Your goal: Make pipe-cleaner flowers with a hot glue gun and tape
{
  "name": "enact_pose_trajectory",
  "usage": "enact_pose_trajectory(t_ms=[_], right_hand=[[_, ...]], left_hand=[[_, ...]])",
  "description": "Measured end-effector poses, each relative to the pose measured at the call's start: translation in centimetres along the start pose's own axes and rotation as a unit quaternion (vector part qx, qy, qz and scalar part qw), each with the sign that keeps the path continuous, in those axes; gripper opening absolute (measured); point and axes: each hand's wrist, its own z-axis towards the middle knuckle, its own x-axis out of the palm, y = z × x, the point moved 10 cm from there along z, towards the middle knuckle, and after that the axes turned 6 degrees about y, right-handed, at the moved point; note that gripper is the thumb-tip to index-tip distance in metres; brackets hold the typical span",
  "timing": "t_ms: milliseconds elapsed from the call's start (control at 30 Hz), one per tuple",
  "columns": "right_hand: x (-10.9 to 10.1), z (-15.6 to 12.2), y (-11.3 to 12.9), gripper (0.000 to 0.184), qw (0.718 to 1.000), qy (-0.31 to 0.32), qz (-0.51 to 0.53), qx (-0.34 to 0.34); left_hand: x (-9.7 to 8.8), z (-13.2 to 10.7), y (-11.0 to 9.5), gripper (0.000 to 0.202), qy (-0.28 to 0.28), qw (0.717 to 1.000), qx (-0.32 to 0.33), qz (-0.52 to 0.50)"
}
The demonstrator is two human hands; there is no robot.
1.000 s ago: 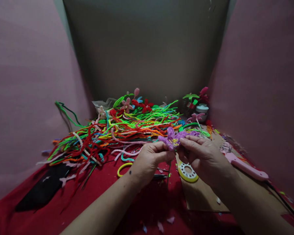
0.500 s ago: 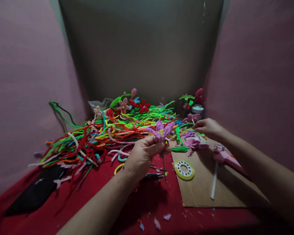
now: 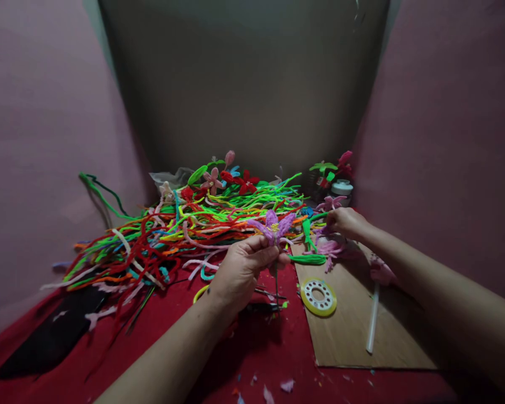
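In my left hand [image 3: 246, 266] a purple pipe-cleaner flower [image 3: 273, 225] with yellow stamens is pinched between thumb and fingers, just under its petals. Its thin wire stem [image 3: 278, 292] hangs below my fingers. My right hand [image 3: 345, 223] reaches over the far side of the cardboard, fingers curled down by some purple pipe-cleaner pieces. What those fingertips grip, if anything, is hidden. Close to them lie a fuzzy purple bundle [image 3: 329, 248], a pink flower [image 3: 332, 203] and green pipe-cleaner leaves [image 3: 307, 259].
A large heap of colourful pipe cleaners [image 3: 160, 241] covers the back left. A tape roll [image 3: 318, 297] and white stick [image 3: 373, 320] rest on the cardboard [image 3: 345, 342], beside a pink glue gun [image 3: 382, 273] partly behind my arm. A lidded jar [image 3: 342, 188] stands behind; a black item [image 3: 53, 331] lies left.
My right hand has moved slightly left and down, curling its fingers onto the purple pieces. My left hand still holds the flower, its stem now more upright. The view has shifted a little.
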Motion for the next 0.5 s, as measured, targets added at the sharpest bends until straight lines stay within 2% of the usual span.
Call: enact_pose_trajectory(t_ms=[100, 267, 400, 500], right_hand=[[-1.6, -0.2, 0.0, 0.005, 0.999, -0.021, 0.043, -0.008], [-3.2, -1.2, -0.4, 0.007, 0.985, -0.046, 0.168, 0.001], [-3.6, -2.8, 0.2, 0.005, 0.952, -0.054, 0.303, 0.001], [-4.0, -5.1, 2.2, 0.006, 0.915, -0.055, 0.398, -0.033]], left_hand=[[-0.2, 0.1, 0.3, 0.014, -0.002, 1.000, -0.007, 0.000], [-0.7, 0.3, 0.9, 0.010, -0.010, 0.999, -0.012, -0.038], [-1.0, 0.4, 1.3, 0.009, -0.023, 0.995, -0.011, -0.098], [-1.3, 0.4, 1.7, 0.009, -0.047, 0.989, -0.022, -0.142]])
